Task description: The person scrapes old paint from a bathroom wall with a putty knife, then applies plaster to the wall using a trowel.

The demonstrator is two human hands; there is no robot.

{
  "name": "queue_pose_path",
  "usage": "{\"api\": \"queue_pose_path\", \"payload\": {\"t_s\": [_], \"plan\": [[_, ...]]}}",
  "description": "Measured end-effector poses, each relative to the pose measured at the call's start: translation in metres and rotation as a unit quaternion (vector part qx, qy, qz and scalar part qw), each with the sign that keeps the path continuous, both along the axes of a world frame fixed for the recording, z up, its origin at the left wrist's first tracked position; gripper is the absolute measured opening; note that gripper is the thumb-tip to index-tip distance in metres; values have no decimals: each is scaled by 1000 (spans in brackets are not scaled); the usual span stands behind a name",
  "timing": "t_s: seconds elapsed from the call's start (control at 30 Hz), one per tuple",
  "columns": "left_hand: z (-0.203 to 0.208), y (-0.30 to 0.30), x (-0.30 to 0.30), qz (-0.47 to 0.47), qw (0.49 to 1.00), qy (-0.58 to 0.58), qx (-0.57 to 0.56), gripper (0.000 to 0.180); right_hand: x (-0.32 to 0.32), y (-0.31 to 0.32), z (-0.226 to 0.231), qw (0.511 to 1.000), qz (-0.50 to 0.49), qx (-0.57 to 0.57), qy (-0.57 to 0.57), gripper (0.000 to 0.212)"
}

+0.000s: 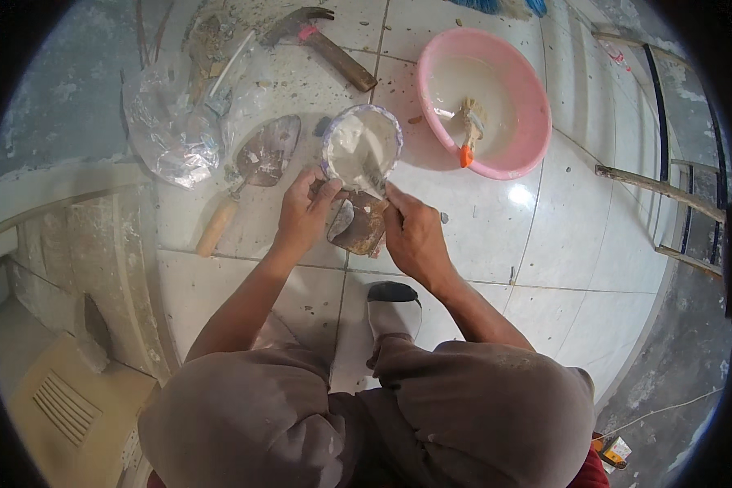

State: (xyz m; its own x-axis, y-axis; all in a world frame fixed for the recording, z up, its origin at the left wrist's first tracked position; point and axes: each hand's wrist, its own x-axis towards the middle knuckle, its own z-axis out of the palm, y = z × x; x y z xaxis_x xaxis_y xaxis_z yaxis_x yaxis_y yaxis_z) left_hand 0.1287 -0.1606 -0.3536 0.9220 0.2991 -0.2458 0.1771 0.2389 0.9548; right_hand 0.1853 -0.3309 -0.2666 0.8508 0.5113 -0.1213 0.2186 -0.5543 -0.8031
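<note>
My left hand [307,207] is closed on the near left rim of a small round bowl [325,154] with a bluish-white edge. Inside it lies thick white paste [351,140], some of it smeared up the wall. With my right hand [415,232] I grip a grey flat-bladed tool, likely a putty knife [373,172], its blade dipping into the paste; my fingers hide the handle. Just below the bowl, between my hands, a brown-stained flat piece [362,228] lies on the tiles. A trowel [270,153] with a wooden handle rests left of the bowl.
A pink basin [533,138] of milky water stands at the far right, with a brush [473,122] in it. Beyond the bowl lies a claw hammer [337,61]. A clear plastic bag [167,134] sits at left, and a ladder-like frame [663,187] at right. Debris dots the tiles.
</note>
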Motion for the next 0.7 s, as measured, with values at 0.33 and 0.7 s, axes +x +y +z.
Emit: {"api": "queue_pose_path", "payload": {"t_s": [0.33,0.7], "plan": [[6,3,-5,-18,999,29,6,17,2,-4,-11,999,35,-24,-32,32],[8,-1,-7,-29,998,32,51,16,18,-21,-9,982,40,-144,-113,34]]}}
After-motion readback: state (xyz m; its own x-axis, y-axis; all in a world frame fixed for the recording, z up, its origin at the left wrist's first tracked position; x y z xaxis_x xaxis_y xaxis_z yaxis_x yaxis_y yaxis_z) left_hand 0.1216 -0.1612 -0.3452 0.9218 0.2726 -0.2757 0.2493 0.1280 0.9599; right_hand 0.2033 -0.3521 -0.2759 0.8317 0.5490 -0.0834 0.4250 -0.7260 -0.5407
